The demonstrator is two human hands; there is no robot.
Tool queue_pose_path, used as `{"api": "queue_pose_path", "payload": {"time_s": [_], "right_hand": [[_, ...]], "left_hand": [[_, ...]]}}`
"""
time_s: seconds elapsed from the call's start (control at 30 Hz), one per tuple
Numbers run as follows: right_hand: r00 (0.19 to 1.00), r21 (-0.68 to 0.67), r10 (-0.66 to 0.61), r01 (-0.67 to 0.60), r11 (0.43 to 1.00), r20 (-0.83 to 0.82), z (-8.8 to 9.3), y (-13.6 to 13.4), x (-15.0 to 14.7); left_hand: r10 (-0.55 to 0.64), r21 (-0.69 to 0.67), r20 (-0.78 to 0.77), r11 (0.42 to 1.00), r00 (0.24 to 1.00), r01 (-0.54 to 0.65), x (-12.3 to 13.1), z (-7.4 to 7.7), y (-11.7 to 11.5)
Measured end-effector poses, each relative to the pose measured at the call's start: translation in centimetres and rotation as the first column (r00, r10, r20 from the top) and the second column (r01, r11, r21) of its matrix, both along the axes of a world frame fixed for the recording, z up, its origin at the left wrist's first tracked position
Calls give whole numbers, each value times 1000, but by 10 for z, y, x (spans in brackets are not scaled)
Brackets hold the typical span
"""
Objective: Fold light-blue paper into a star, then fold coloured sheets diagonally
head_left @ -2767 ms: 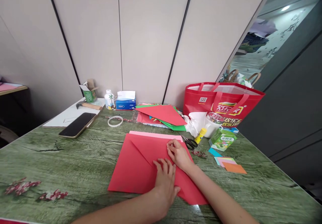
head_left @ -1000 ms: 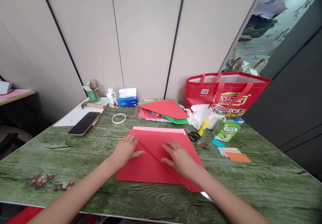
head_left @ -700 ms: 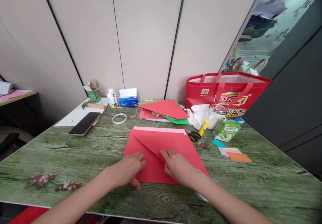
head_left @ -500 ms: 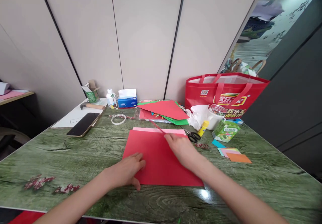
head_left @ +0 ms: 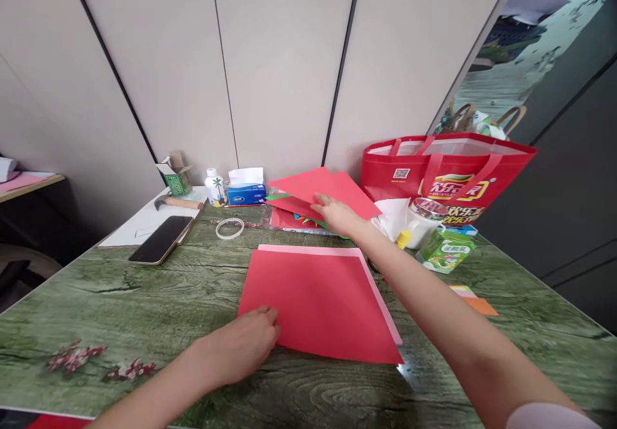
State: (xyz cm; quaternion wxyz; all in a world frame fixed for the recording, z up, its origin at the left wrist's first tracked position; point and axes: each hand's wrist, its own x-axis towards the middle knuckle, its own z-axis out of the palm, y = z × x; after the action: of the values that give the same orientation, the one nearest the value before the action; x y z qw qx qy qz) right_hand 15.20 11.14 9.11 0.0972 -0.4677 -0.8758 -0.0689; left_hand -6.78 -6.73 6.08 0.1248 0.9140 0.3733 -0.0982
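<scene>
A red sheet of paper [head_left: 318, 300] lies in front of me, over a pink sheet [head_left: 380, 294] that shows along its far and right edges. My left hand [head_left: 248, 345] is closed at its near left corner, fingertips on the red paper and thumb mostly hidden. Farther back, my right hand [head_left: 337, 214] reaches over a stack of coloured paper. It pinches the near edge of another red sheet [head_left: 301, 182] tilted above the stack. One more red sheet [head_left: 357, 191] shows to its right, with green paper [head_left: 277, 201] beneath.
Along the back stand a red bag [head_left: 385, 188], a blue tissue pack [head_left: 245, 194] and a white bottle [head_left: 215, 188]. A green carton [head_left: 446, 251] and white mug [head_left: 421, 230] are at right. A tape roll [head_left: 230, 228], phone [head_left: 161, 239] and hammer [head_left: 178, 203] lie at left.
My right hand has moved away from me, from above the front sheets to the stack, taking a red sheet there. My left hand's fingers have drawn together at the front sheet's corner.
</scene>
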Motion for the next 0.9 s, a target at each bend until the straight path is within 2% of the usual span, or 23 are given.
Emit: {"api": "queue_pose_path", "payload": {"time_s": [0.07, 0.17, 0.2, 0.27, 0.3, 0.37, 0.43, 0.53, 0.6, 0.67, 0.77, 0.83, 0.9], "right_hand": [[998, -71, 56, -56, 996, -4, -13, -4, -3], [984, -156, 174, -177, 972, -31, -22, -36, -13], [970, -198, 237, -244, 949, -57, -23, -52, -17], [881, -347, 402, -469, 812, -249, -23, -84, -24], [860, -380, 423, -506, 774, -286, -24, -100, -27], [857, -399, 441, -514, 759, -265, -25, -125, -30], [874, -429, 432, -485, 762, -222, -28, -142, -29], [890, -442, 395, -455, 773, -226, -33, -152, -26], [911, -426, 329, -408, 807, -248, -35, -153, -22], [937, -412, 227, -323, 852, -264, -35, -153, -20], [939, -393, 84, -219, 893, -333, -34, -152, -15], [910, -382, 37, -210, 900, -413, -35, -151, -12], [870, -386, 10, -229, 894, -493, -36, -151, -8]], "left_hand": [[-15, 18, 5, 1000, 1000, 14, 0, -2, -1], [-12, 51, -11, 999, 1000, 12, 0, -10, 1], [-8, 67, -18, 998, 1000, 9, 0, -13, 2], [20, 95, -18, 995, 1000, -18, 1, -18, 3], [44, 102, -7, 994, 999, -43, 1, -19, 4], [95, 91, 23, 991, 995, -96, 3, -19, 4], [149, 68, 61, 986, 987, -153, 7, -15, 4], [224, 53, 116, 971, 968, -232, 11, -10, 5], [245, 66, 186, 963, 952, -261, 10, -9, 6], [226, 113, 330, 954, 917, -276, 6, -10, 9], [216, 170, 599, 906, 771, -387, -6, -10, 15], [301, 94, 696, 862, 652, -499, -15, -7, 20], [381, -12, 722, 841, 577, -541, -23, -3, 26]]}}
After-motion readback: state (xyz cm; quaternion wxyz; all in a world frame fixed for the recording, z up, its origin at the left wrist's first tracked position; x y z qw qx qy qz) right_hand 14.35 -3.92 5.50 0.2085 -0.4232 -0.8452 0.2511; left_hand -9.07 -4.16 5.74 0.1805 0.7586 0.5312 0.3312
